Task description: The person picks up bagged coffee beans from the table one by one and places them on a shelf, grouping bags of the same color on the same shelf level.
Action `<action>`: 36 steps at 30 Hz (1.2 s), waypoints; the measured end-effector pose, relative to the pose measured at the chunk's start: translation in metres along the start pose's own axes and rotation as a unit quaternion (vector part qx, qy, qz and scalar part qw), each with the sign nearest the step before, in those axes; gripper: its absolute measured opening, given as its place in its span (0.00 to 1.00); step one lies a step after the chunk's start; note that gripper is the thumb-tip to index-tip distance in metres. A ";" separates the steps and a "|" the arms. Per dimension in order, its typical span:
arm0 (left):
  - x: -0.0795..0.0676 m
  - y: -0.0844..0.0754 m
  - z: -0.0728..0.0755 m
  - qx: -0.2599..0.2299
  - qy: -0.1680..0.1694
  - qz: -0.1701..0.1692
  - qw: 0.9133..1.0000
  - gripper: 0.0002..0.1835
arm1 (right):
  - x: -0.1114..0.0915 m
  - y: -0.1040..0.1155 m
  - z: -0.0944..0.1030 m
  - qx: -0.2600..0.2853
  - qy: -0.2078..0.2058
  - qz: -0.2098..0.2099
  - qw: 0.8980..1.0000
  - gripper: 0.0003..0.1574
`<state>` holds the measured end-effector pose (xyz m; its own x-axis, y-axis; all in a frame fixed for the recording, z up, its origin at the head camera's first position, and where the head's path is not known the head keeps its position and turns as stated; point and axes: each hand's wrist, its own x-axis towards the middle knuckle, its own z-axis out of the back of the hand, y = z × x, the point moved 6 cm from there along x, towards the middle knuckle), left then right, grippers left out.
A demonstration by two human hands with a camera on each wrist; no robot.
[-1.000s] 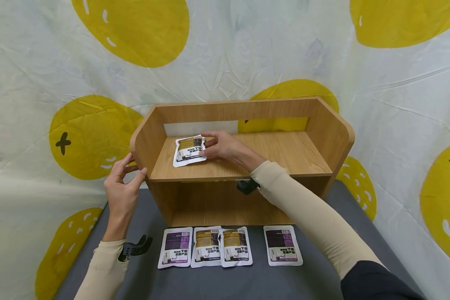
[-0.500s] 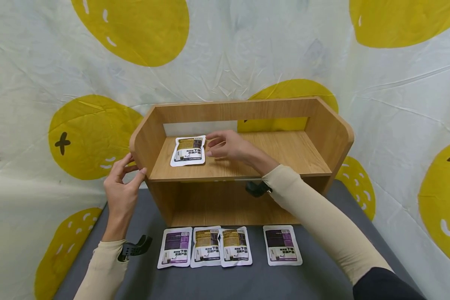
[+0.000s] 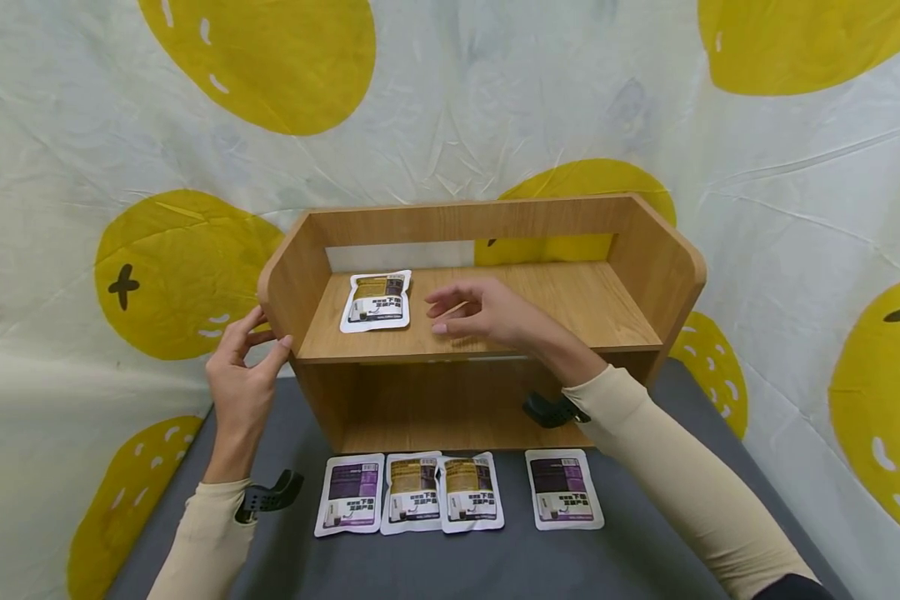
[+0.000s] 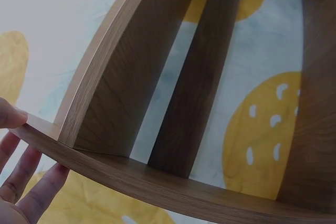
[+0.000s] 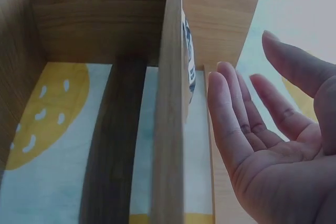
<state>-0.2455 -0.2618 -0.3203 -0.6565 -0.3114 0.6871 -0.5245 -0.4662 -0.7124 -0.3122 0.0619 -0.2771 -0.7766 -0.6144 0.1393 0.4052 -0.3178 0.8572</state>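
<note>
Now the right hand [image 3: 498, 312], fingers relaxed and unloaded, had withdrawn from the pouch [image 3: 377, 302], which lay atop the shelf [image 3: 562, 308], apparently placed; the left hand [image 3: 243, 383] pinched the shelf's side.

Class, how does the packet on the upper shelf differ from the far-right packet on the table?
Colour: the shelf packet shows a partly mustard panel; the far-right packet shows a purple one.
Place: the shelf packet lies on the upper shelf; the far-right packet on the grey table.
Both have white borders.
</note>
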 end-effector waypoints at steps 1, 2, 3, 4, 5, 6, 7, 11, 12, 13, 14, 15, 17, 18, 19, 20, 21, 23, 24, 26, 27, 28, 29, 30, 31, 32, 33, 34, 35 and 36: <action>0.000 0.000 0.000 0.000 0.000 0.000 1.000 0.32 | -0.004 -0.001 -0.001 -0.001 0.004 0.003 1.000 0.31; 0.000 0.000 0.000 0.001 0.000 0.000 1.000 0.32 | -0.008 -0.002 -0.001 0.001 0.007 0.004 1.000 0.31; 0.000 0.000 0.000 0.000 0.001 0.000 1.000 0.32 | -0.012 -0.003 -0.002 0.004 0.010 0.005 1.000 0.31; 0.000 0.000 0.000 -0.001 0.001 0.000 1.000 0.32 | -0.016 -0.004 -0.002 0.004 0.012 0.008 1.000 0.31; 0.000 0.000 0.000 -0.002 0.001 0.000 1.000 0.32 | -0.020 -0.005 -0.003 0.006 0.014 0.009 1.000 0.31; 0.000 0.000 0.000 -0.004 0.001 0.000 1.000 0.32 | -0.023 -0.006 -0.003 0.007 0.014 0.011 1.000 0.31; 0.000 0.000 0.000 -0.005 0.001 0.000 1.000 0.32 | -0.027 -0.007 -0.003 0.008 0.015 0.014 1.000 0.31; 0.000 0.000 0.000 -0.006 0.002 0.002 1.000 0.31 | -0.040 -0.012 -0.009 0.030 0.031 0.022 0.999 0.32; 0.000 0.000 0.000 -0.005 0.002 0.003 1.000 0.31 | -0.043 -0.014 -0.011 0.034 0.037 0.025 0.998 0.32; 0.000 0.000 0.000 -0.005 0.002 0.004 1.000 0.31 | -0.046 -0.015 -0.013 0.040 0.042 0.026 0.998 0.32; 0.000 0.000 0.000 -0.004 0.002 0.004 1.000 0.31 | -0.049 -0.017 -0.015 0.046 0.047 0.027 0.997 0.31; 0.000 0.001 0.000 -0.004 0.001 0.004 1.000 0.31 | -0.052 -0.019 -0.017 0.049 0.049 0.026 0.997 0.31; 0.000 0.001 -0.001 -0.003 0.001 0.005 1.000 0.32 | -0.057 -0.024 -0.020 0.055 0.053 0.021 0.997 0.29; 0.000 0.001 -0.001 -0.003 0.001 0.005 1.000 0.32 | -0.060 -0.027 -0.021 0.057 0.052 0.017 0.997 0.29; 0.000 0.001 -0.001 -0.003 0.001 0.005 1.000 0.32 | -0.062 -0.029 -0.023 0.063 0.051 0.013 0.997 0.28; 0.000 0.001 -0.001 -0.003 0.001 0.005 1.000 0.32 | -0.064 -0.031 -0.024 0.068 0.051 0.010 0.996 0.27; 0.000 0.001 -0.001 -0.003 0.000 0.005 1.000 0.32 | -0.067 -0.034 -0.025 0.071 0.050 0.007 0.996 0.27; 0.000 0.001 0.000 -0.004 0.000 0.004 1.000 0.32 | -0.071 -0.039 -0.027 0.076 0.049 0.005 0.996 0.26; 0.000 0.001 0.000 -0.004 0.000 0.004 1.000 0.32 | -0.073 -0.042 -0.029 0.077 0.049 0.004 0.996 0.26; 0.000 0.001 0.000 -0.002 0.000 0.004 1.000 0.32 | -0.076 -0.047 -0.031 0.079 0.050 0.004 0.996 0.26; 0.000 0.001 0.000 -0.002 0.000 0.004 1.000 0.32 | -0.078 -0.050 -0.033 0.078 0.051 0.004 0.996 0.26; 0.000 0.001 -0.001 -0.002 0.000 0.003 1.000 0.32 | -0.079 -0.053 -0.035 0.081 0.053 0.004 0.995 0.26; 0.000 0.001 -0.001 -0.002 0.000 0.004 1.000 0.32 | -0.081 -0.056 -0.037 0.085 0.055 0.002 0.995 0.27; 0.000 0.001 -0.001 -0.002 0.000 0.004 1.000 0.32 | -0.082 -0.060 -0.039 0.089 0.056 0.000 0.994 0.27; 0.000 0.001 -0.001 -0.002 0.000 0.004 1.000 0.32 | -0.083 -0.063 -0.041 0.093 0.057 -0.001 0.994 0.27; 0.000 0.001 -0.001 -0.002 0.000 0.005 1.000 0.32 | -0.084 -0.067 -0.043 0.097 0.057 -0.002 0.994 0.26; 0.000 0.001 -0.001 -0.002 0.000 0.005 1.000 0.31 | -0.085 -0.071 -0.045 0.097 0.058 -0.003 0.994 0.26; 0.000 0.001 -0.001 -0.002 0.000 0.005 1.000 0.31 | -0.086 -0.076 -0.047 0.098 0.058 -0.005 0.994 0.26; 0.000 0.001 -0.001 -0.003 0.002 0.006 1.000 0.31 | -0.087 -0.081 -0.048 0.097 0.056 -0.008 0.994 0.26; 0.000 0.001 -0.001 -0.003 0.002 0.006 1.000 0.31 | -0.088 -0.086 -0.050 0.093 0.055 -0.011 0.994 0.26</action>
<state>-0.2462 -0.2613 -0.3211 -0.6655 -0.3133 0.6775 -0.5200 -0.4566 -0.7219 -0.2545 0.1070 -0.3877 -0.7228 -0.6872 0.0735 0.2843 -0.1987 0.9379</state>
